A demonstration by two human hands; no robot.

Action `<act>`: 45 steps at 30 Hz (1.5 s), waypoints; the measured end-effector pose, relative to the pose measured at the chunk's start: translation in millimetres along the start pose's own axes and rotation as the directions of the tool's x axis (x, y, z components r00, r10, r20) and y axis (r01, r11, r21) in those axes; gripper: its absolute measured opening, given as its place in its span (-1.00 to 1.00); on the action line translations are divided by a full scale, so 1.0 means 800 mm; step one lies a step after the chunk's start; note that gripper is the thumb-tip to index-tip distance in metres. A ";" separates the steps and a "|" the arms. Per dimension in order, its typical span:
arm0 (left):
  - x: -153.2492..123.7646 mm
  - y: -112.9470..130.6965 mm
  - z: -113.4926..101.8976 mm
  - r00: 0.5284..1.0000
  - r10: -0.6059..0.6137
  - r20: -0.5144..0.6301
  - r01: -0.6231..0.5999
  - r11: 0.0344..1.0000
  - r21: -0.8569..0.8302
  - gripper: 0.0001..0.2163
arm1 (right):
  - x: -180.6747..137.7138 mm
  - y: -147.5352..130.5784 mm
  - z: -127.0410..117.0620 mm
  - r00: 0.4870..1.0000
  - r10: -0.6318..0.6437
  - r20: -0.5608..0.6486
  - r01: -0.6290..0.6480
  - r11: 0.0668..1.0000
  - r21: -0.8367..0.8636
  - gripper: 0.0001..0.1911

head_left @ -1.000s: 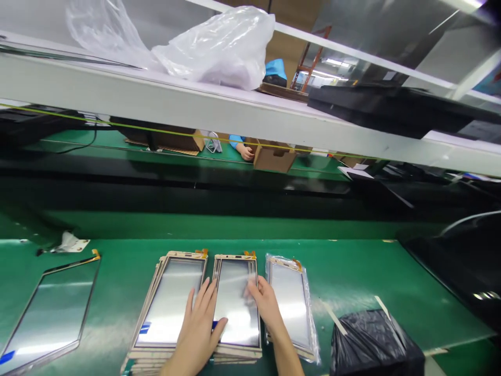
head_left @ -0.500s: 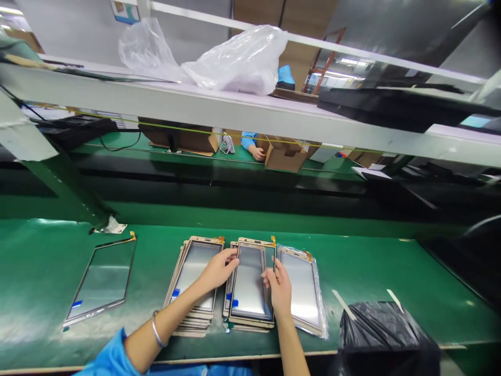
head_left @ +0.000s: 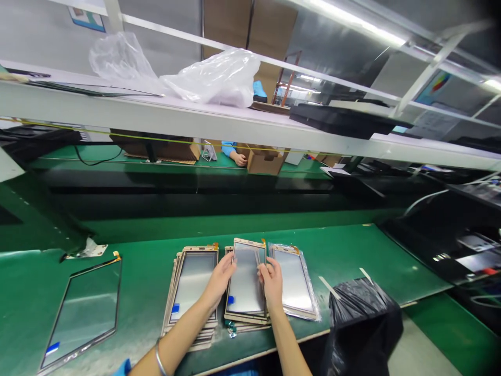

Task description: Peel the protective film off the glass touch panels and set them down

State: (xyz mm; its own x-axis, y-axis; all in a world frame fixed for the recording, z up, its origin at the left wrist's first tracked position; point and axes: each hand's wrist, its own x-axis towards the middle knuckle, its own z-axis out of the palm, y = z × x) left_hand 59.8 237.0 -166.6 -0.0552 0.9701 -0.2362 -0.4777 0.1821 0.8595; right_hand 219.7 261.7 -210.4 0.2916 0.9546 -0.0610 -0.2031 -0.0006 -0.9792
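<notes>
My left hand [head_left: 222,277] and my right hand [head_left: 272,279] grip a touch screen panel [head_left: 246,282] by its two long sides. It has a pale frame, a grey see-through middle and a blue tab at its lower left corner. The panel is slightly tilted above a low pile, which it mostly hides. Left of it stands a taller stack of similar panels [head_left: 198,277]. To the right lie panels in clear wrap [head_left: 293,282]. A single dark-edged glass panel [head_left: 88,308] rests at the far left of the green bench.
A black bag [head_left: 362,313] hangs taped at the bench's front edge. Above runs a white shelf [head_left: 156,115] with clear plastic bags [head_left: 219,75] on it. A green post [head_left: 47,209] rises at the left. Across, another person's hand [head_left: 238,158] touches a cardboard box [head_left: 264,159].
The view has swung to the right. The panel between my hands now sits more tilted, and its dark-edged glass and pale frame are lined up more closely.
</notes>
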 end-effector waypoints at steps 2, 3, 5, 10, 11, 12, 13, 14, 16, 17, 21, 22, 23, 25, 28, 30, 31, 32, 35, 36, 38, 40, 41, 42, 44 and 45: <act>0.003 -0.001 -0.001 0.999 -0.032 -0.027 0.031 0.998 -0.051 -0.56 | 0.006 0.002 0.002 1.000 0.003 -0.026 -0.003 1.000 -0.017 -0.49; 0.005 -0.002 -0.001 0.998 -0.048 -0.036 0.046 0.996 -0.071 -0.60 | 0.010 0.002 0.003 0.999 0.004 -0.036 -0.005 1.000 -0.027 -0.51; 0.011 -0.004 -0.001 0.996 -0.074 -0.047 0.069 0.993 -0.098 -0.68 | 0.016 0.002 0.004 0.999 0.006 -0.046 -0.009 0.999 -0.050 -0.55; 0.027 -0.014 0.005 0.994 -0.067 -0.091 0.058 0.993 -0.099 -0.81 | 0.023 -0.005 0.008 1.000 -0.003 -0.013 0.001 0.991 -0.133 -0.65; 0.029 -0.015 0.007 0.994 -0.053 -0.100 0.044 0.995 -0.090 -0.79 | 0.024 -0.008 0.009 1.000 -0.016 -0.016 0.014 0.989 -0.147 -0.65; 0.031 -0.015 0.009 0.994 -0.035 -0.106 0.027 0.997 -0.078 -0.76 | 0.025 -0.011 0.011 0.999 -0.035 -0.026 0.030 0.987 -0.156 -0.65; 0.031 -0.014 0.010 0.994 -0.015 -0.107 0.009 0.998 -0.064 -0.73 | 0.027 -0.015 0.012 0.998 -0.054 -0.040 0.047 0.986 -0.161 -0.65; 0.031 -0.011 0.012 0.995 0.004 -0.100 -0.009 0.999 -0.049 -0.69 | 0.027 -0.019 0.013 0.996 -0.071 -0.055 0.062 0.985 -0.161 -0.65; 0.024 -0.002 0.013 0.999 0.027 -0.047 -0.028 0.999 -0.023 -0.61 | 0.026 -0.030 0.015 0.995 -0.077 -0.059 0.068 0.988 -0.139 -0.62; 0.018 0.004 0.012 1.000 0.025 0.003 -0.025 1.000 -0.014 -0.57 | 0.023 -0.037 0.016 0.997 -0.066 -0.044 0.060 0.992 -0.115 -0.61; -0.024 0.030 0.000 0.949 -0.119 0.293 0.110 0.993 0.049 -0.47 | -0.014 -0.067 0.021 0.998 -0.013 0.056 0.012 1.000 0.010 -0.56; -0.037 0.035 -0.005 0.920 -0.170 0.352 0.154 0.985 0.074 -0.46 | -0.027 -0.074 0.024 0.997 -0.009 0.074 0.006 0.999 0.036 -0.56; -0.050 0.038 -0.010 0.894 -0.210 0.395 0.189 0.978 0.092 -0.45 | -0.041 -0.080 0.027 0.996 -0.004 0.093 -0.002 0.998 0.066 -0.56; -0.074 0.043 -0.021 0.870 -0.241 0.429 0.220 0.970 0.099 -0.45 | -0.066 -0.091 0.031 0.989 0.020 0.149 -0.042 0.988 0.147 -0.54; -0.105 0.051 -0.042 0.873 -0.261 0.412 0.231 0.965 0.123 -0.48 | -0.082 -0.103 0.033 0.929 0.163 0.332 -0.232 0.956 0.181 -0.38; -0.121 0.060 -0.058 0.860 -0.303 0.410 0.244 0.951 0.191 -0.51 | -0.076 -0.113 0.031 0.824 0.313 0.473 -0.376 0.926 0.043 -0.29; -0.128 0.065 -0.066 0.850 -0.328 0.412 0.252 0.940 0.228 -0.52 | -0.070 -0.118 0.029 0.760 0.375 0.531 -0.415 0.908 -0.046 -0.29; -0.135 0.070 -0.074 0.841 -0.350 0.412 0.259 0.930 0.262 -0.52 | -0.063 -0.124 0.027 0.703 0.414 0.578 -0.426 0.896 -0.123 -0.31; -0.148 0.083 -0.092 0.826 -0.402 0.394 0.281 0.901 0.330 -0.52 | -0.051 -0.146 0.024 0.587 0.397 0.705 -0.324 0.914 -0.245 -0.37; -0.151 0.085 -0.097 0.823 -0.413 0.389 0.287 0.895 0.342 -0.52 | -0.051 -0.152 0.024 0.570 0.365 0.736 -0.253 0.930 -0.266 -0.40; -0.155 0.088 -0.104 0.824 -0.417 0.383 0.287 0.891 0.352 -0.52 | -0.059 -0.162 0.028 0.566 0.307 0.765 -0.096 0.946 -0.308 -0.47; -0.159 0.088 -0.109 0.828 -0.406 0.386 0.277 0.895 0.349 -0.52 | -0.072 -0.162 0.035 0.620 0.250 0.744 0.032 0.939 -0.343 -0.56; -0.162 0.089 -0.111 0.834 -0.393 0.386 0.266 0.901 0.343 -0.51 | -0.080 -0.158 0.038 0.664 0.214 0.716 0.078 0.933 -0.352 -0.60; -0.165 0.090 -0.113 0.845 -0.375 0.381 0.251 0.908 0.336 -0.49 | -0.087 -0.152 0.040 0.709 0.174 0.683 0.114 0.928 -0.354 -0.63; -0.171 0.094 -0.117 0.870 -0.338 0.360 0.215 0.915 0.340 -0.45 | -0.096 -0.137 0.041 0.768 0.099 0.632 0.179 0.915 -0.361 -0.68; -0.174 0.097 -0.119 0.879 -0.324 0.349 0.197 0.915 0.353 -0.44 | -0.097 -0.130 0.041 0.776 0.073 0.627 0.215 0.903 -0.372 -0.69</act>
State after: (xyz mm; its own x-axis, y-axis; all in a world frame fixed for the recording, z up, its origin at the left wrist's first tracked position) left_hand -52.9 100.7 -110.2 0.4123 0.8501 -0.3277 -0.1381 0.4138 0.8998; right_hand 187.9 197.2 -97.4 -0.3747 0.9272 0.0024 0.2271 0.0943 -0.9693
